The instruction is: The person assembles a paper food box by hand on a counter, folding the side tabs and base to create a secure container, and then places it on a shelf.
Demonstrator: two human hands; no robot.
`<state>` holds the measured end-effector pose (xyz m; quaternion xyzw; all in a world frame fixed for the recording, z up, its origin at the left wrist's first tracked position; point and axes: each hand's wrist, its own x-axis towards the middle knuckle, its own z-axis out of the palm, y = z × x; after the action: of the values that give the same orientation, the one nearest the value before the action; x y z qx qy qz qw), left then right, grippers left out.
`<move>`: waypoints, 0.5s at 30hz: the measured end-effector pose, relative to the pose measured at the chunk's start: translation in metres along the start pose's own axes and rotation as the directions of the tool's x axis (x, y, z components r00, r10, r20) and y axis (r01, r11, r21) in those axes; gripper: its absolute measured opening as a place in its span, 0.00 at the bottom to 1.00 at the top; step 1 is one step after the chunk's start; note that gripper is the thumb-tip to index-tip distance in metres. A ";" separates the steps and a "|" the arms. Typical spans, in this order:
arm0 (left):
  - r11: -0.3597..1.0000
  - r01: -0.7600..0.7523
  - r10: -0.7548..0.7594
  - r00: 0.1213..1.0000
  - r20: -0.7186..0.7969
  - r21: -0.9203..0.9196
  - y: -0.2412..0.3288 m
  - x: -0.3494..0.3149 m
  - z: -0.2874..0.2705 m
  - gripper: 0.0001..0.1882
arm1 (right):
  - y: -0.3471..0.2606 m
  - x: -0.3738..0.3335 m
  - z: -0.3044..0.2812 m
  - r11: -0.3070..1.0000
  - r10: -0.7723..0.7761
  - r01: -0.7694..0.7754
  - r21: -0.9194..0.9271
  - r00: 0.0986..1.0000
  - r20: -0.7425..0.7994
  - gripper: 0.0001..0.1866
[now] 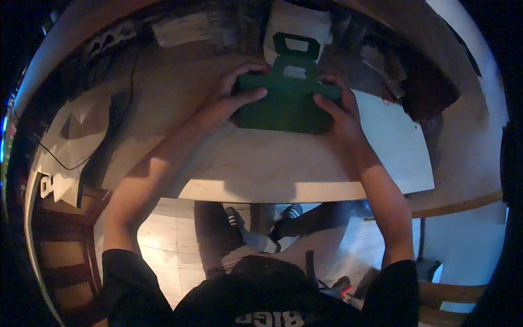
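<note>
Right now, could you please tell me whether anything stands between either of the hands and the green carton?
Nothing visible does: the left hand and the right hand both hold the green carton directly, one at each side.

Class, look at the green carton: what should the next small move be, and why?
I would probably fold the far handle toward the near handle, because they show one beyond the other, not pressed together, while the left hand and right hand hold the carton from either side.
</note>
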<state>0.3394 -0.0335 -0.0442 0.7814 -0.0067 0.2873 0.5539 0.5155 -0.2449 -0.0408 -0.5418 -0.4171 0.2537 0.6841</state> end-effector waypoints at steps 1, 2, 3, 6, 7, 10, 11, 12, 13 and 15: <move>0.990 -0.107 0.107 0.994 -0.002 0.093 0.002 0.001 -0.002 0.21 | -0.001 0.002 -0.002 1.000 -0.005 0.004 -0.028 1.000 -0.018 0.23; 0.992 -0.076 0.076 0.997 0.000 0.096 0.003 0.000 -0.005 0.21 | -0.001 0.001 -0.003 1.000 0.004 -0.005 -0.027 0.999 -0.045 0.22; 0.994 -0.044 0.043 0.999 0.005 0.099 0.003 -0.001 -0.008 0.20 | -0.001 -0.003 -0.001 1.000 0.013 -0.014 -0.024 0.997 -0.075 0.21; 0.994 0.105 -0.106 0.994 0.031 0.034 0.006 -0.003 -0.014 0.19 | 0.001 0.000 -0.007 0.996 0.049 -0.057 -0.075 0.994 -0.094 0.19; 0.987 0.162 -0.162 0.986 0.049 0.002 0.009 -0.002 -0.014 0.19 | 0.003 0.002 -0.011 0.992 0.061 -0.071 -0.102 0.994 -0.092 0.19; 0.993 0.104 -0.109 0.990 0.094 0.056 0.014 0.003 -0.018 0.18 | 0.012 0.008 -0.018 0.997 -0.001 -0.005 -0.083 0.997 -0.072 0.18; 0.994 0.100 -0.105 0.989 0.100 0.051 0.014 0.003 -0.019 0.18 | 0.012 0.008 -0.021 0.996 0.039 -0.045 -0.072 0.996 -0.077 0.19; 0.994 0.096 -0.101 0.989 0.108 0.049 0.012 0.004 -0.019 0.18 | 0.008 0.006 -0.017 0.995 0.077 -0.082 -0.059 0.993 -0.084 0.19; 0.995 0.091 -0.096 0.989 0.116 0.046 0.011 0.004 -0.020 0.18 | 0.005 0.004 -0.014 0.992 0.115 -0.119 -0.046 0.989 -0.091 0.19; 0.996 0.077 -0.082 0.992 0.100 0.048 0.010 0.003 -0.021 0.18 | 0.005 0.003 -0.010 0.987 0.151 -0.147 0.060 0.986 -0.074 0.19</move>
<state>0.3295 -0.0180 -0.0293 0.8067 0.0025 0.2250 0.5465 0.5262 -0.2461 -0.0454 -0.5625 -0.3413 0.2939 0.6934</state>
